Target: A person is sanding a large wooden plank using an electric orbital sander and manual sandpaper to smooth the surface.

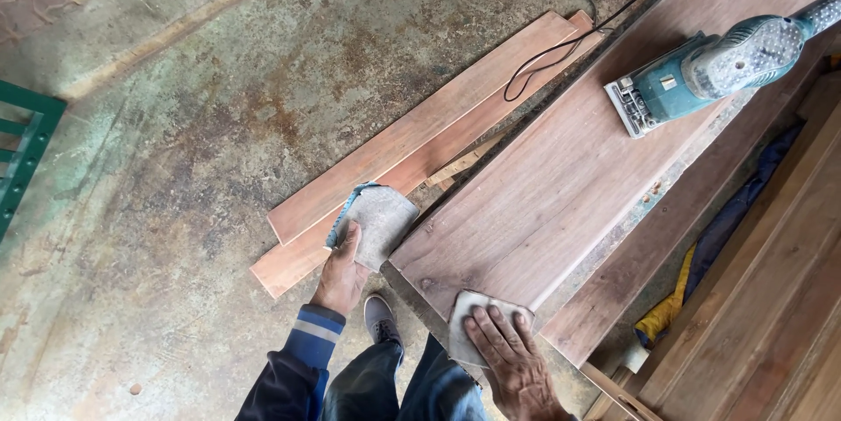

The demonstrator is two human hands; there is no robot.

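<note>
A curled sheet of sandpaper (378, 221) is held up in the left hand (340, 276), the fingers clamped on its lower left edge, over the gap between the floor planks and the big board. A second piece of sandpaper (477, 320) is pressed flat under the right hand (517, 368), the fingers spread apart on top of it, at the near corner of the wide wooden board (561, 176). Farther along that board, well apart from both hands, a teal power sander (714, 70) is laid, its black cord (569, 44) trailing off the board's edge. Two long reddish planks (420, 141) are seen on the concrete floor (175, 167) just beside the board, beneath the lifted sheet. A shoe (379, 320) is seen between the hands.
</note>
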